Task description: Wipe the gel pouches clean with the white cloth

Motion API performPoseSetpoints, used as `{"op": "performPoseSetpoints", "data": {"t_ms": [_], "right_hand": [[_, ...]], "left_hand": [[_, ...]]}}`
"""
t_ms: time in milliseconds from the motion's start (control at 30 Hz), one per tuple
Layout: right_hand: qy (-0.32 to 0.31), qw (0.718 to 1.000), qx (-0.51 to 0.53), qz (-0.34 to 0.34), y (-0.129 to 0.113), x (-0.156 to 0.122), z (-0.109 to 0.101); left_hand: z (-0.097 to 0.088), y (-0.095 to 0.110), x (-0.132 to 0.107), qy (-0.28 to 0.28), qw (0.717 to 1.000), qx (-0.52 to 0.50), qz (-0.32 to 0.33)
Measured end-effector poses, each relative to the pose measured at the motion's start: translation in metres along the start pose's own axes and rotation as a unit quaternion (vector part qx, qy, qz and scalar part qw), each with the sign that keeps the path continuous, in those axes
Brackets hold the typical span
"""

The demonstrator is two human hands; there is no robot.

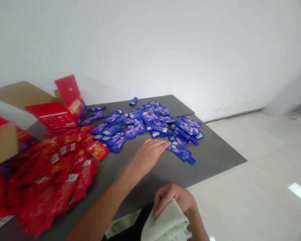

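Blue sachets [177, 147] touch the open left hand [147, 156] — the right hand [172, 196] clutches a pale cloth [165, 222].

The bottom edge is cutting off the pale cloth [165, 224] bunched in the right hand [173, 197], while the left edge is slicing through the cardboard box [2, 144] and the heap of red sachets [50, 174]. The left hand [149, 155] is hiding part of the blue sachets [180, 147], and the small print on every sachet is blurring past reading.
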State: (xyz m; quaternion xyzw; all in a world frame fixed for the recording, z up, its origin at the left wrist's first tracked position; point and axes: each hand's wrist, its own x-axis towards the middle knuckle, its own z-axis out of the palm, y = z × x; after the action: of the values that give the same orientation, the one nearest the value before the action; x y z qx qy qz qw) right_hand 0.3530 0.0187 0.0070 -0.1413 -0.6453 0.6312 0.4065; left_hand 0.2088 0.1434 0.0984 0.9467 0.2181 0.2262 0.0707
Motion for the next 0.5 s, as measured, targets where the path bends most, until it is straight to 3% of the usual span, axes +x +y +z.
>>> {"op": "performPoseSetpoints", "data": {"t_ms": [100, 200, 367, 500], "right_hand": [[-0.004, 1.0, -0.001, -0.003, 0.001, 0.0, 0.001], [-0.01, 1.0, 0.006, -0.006, 0.004, -0.001, 0.001], [-0.017, 1.0, 0.013, -0.008, 0.008, -0.004, 0.0], [-0.04, 0.999, 0.012, -0.007, 0.007, -0.005, 0.0]], "left_hand": [[0.034, 0.002, 0.046, -0.003, 0.995, 0.061, 0.077], [0.069, 0.002, 0.068, -0.048, 0.991, 0.089, 0.088], [0.105, 0.0, 0.063, -0.089, 0.989, 0.094, 0.066], [0.099, 0.002, 0.047, -0.089, 0.991, 0.089, 0.048]]}}
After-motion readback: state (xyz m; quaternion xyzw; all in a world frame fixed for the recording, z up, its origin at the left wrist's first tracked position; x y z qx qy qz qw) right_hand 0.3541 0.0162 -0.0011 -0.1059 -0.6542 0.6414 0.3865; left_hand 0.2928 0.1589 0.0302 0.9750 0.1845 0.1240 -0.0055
